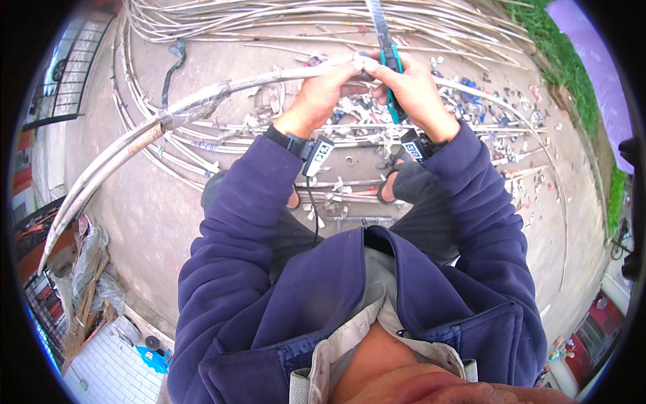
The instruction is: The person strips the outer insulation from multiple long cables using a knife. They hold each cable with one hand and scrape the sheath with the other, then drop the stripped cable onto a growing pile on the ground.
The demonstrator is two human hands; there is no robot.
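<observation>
My left hand point(325, 93) grips a long bent pole point(252, 81), partly wrapped in tape. A second piece lies taped alongside the pole farther left. My right hand point(411, 86) meets the left at a dark wrapped spot on the pole and also holds a saw with a teal and black handle point(393, 103). The saw's blade point(378, 22) points away from me, towards the top of the view. The pole continues right of my hands as a thinner curved end. The fingertips of both hands are close together and partly hidden.
Many long thin poles point(222, 20) lie in a bundle at the top. More poles and scattered tape scraps point(371, 113) cover the concrete before my feet. A dark strap point(174, 65) lies at upper left. Plastic sheeting and sticks point(91, 267) stand at lower left. Grass point(570, 55) borders the right.
</observation>
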